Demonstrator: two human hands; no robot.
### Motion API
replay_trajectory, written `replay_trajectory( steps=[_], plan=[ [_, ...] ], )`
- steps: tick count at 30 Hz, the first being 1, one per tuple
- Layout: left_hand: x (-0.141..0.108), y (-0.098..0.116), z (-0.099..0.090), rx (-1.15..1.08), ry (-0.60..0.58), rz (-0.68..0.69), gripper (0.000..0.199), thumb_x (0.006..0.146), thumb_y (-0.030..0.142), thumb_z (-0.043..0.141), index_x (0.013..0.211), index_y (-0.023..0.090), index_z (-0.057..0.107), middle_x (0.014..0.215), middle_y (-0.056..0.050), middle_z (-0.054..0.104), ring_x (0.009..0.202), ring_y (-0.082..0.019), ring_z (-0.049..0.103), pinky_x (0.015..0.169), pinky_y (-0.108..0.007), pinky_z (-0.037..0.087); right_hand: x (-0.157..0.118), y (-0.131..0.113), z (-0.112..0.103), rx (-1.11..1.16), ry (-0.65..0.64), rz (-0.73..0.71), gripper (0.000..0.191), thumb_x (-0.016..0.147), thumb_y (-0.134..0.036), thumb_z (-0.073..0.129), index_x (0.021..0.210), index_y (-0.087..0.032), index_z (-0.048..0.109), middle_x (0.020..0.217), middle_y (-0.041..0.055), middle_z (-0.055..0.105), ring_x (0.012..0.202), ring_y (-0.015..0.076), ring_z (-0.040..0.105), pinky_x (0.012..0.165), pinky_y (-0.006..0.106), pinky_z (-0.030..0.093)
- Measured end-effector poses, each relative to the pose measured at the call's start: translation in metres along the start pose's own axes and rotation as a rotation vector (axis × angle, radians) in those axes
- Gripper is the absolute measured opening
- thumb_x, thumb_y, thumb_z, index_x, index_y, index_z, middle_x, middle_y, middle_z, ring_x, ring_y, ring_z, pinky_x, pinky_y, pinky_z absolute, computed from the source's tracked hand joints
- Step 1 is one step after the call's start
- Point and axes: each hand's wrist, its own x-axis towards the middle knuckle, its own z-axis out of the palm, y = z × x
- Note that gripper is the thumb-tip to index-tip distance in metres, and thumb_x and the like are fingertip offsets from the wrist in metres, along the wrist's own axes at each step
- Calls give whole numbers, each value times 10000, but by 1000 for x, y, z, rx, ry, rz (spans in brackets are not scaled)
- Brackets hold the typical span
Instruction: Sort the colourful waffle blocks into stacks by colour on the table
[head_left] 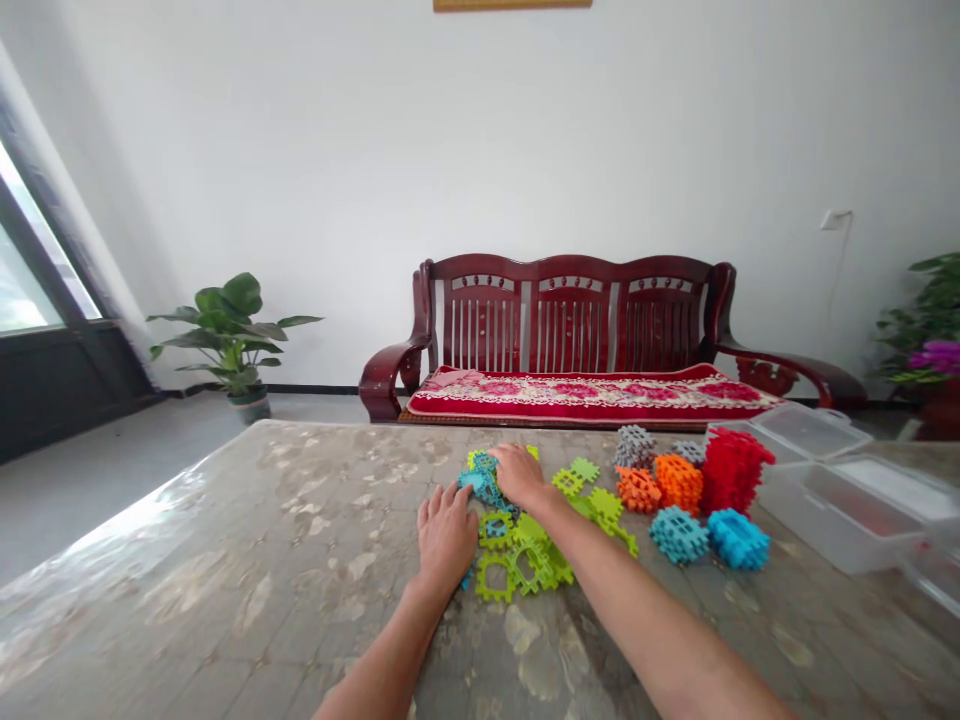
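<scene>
A loose pile of flat plastic interlocking pieces with toothed edges lies on the table. Blue interlocking pieces [482, 486] are at its far left, and lime-green interlocking pieces [529, 565] spread nearer and to the right. My left hand [448, 530] rests palm down at the left of the pile, fingers stretched apart, their tips close to the blue pieces. My right hand [519, 472] reaches over the far part, its fingers curled down among blue and green pieces. What lies under its fingertips is hidden.
Right of the pile stand grey [634, 446], orange [679, 484], red [735, 470] and blue [739, 539] stacks of similar pieces. Beyond them sits a clear plastic box [840, 515] with its lid open. A wooden bench [570, 300] is behind the table [187, 560].
</scene>
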Motion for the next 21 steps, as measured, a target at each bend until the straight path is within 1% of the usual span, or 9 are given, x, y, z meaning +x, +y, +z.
replay_trajectory(
  steps=[4, 8, 11, 15, 19, 21],
  plan=[
    [-1, 2, -3, 6, -23, -7, 484, 874, 163, 421, 1316, 229, 604, 1485, -57, 530, 1433, -284, 371, 1189, -486, 237, 4, -6, 1, -49, -55, 29, 395, 873, -164, 494, 1188, -284, 701, 1177, 52, 723, 1114, 208, 635, 949, 310, 438],
    [-1, 2, -4, -19, -44, -3, 482, 868, 158, 421, 1309, 229, 602, 1487, -60, 528, 1437, -275, 372, 1193, -492, 226, 0, -6, -2, -96, -45, 82, 360, 843, -180, 536, 1146, -248, 718, 1128, 90, 734, 1071, 244, 658, 895, 331, 464],
    [0, 1, -3, -31, -48, 10, 485, 867, 152, 418, 1308, 239, 601, 1485, -51, 531, 1438, -275, 373, 1192, -501, 225, -3, -4, -4, -113, -22, 103, 316, 834, -186, 559, 1096, -231, 730, 1109, 102, 734, 1041, 243, 667, 863, 322, 469],
    [1, -1, -1, -43, -49, 21, 477, 869, 152, 414, 1295, 245, 607, 1487, -38, 532, 1437, -275, 375, 1190, -504, 226, -10, -2, -8, -96, 26, 86, 234, 838, -222, 596, 1027, -233, 733, 1068, 80, 743, 1024, 223, 663, 853, 294, 457],
    [2, -2, 1, -44, -45, 41, 460, 874, 159, 419, 1282, 249, 610, 1477, -38, 542, 1433, -270, 382, 1187, -502, 230, -28, 3, -23, -58, 111, 63, 206, 892, -269, 559, 1041, -252, 701, 1096, 44, 732, 1050, 194, 640, 862, 269, 428],
    [2, -3, 1, -41, -44, 49, 449, 876, 170, 431, 1280, 254, 608, 1474, -40, 545, 1428, -267, 390, 1185, -504, 237, -43, 11, -34, -32, 153, 71, 218, 919, -285, 518, 1065, -251, 677, 1093, 39, 730, 1025, 184, 644, 821, 259, 422]
  ],
)
